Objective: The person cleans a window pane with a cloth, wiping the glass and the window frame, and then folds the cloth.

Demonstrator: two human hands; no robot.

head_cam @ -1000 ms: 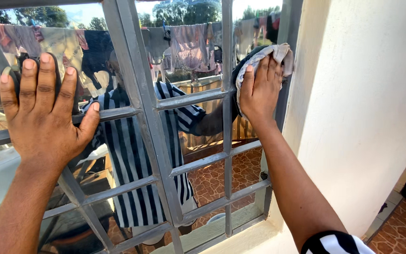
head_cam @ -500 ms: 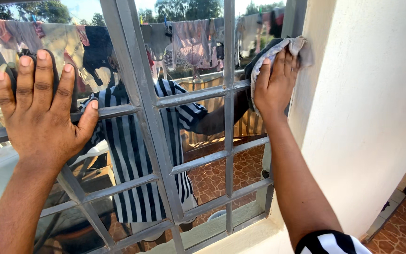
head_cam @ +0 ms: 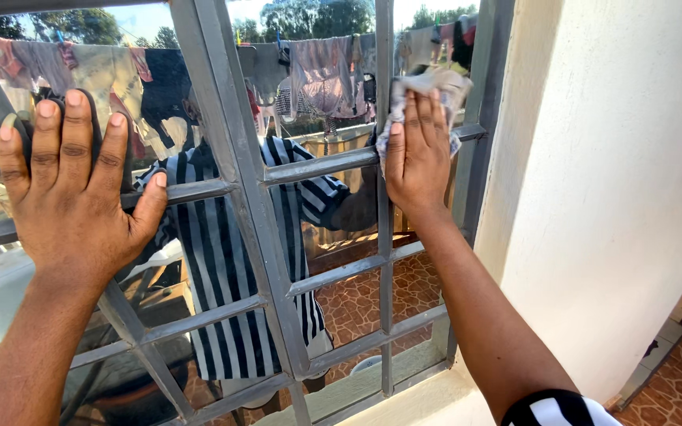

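Our right hand (head_cam: 416, 158) presses a cloth (head_cam: 428, 87) flat-fingered against the window pane (head_cam: 341, 221). Our left hand (head_cam: 73, 189) lies spread-fingered on the glass, grey bars (head_cam: 230, 142) between them.

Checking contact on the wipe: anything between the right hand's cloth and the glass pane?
Nothing visible. The right hand presses the cloth flat on the glass pane, beside the grey window bars; its heel overlaps the crossbar. The left hand lies flat on another pane, well apart from it.

Outside a home — you stand at a house window.
Grey-barred window (head_cam: 278, 173) in a cream wall (head_cam: 609, 173); its glass mirrors hung laundry (head_cam: 321, 75) — terracotta paving (head_cam: 672, 386) underfoot.
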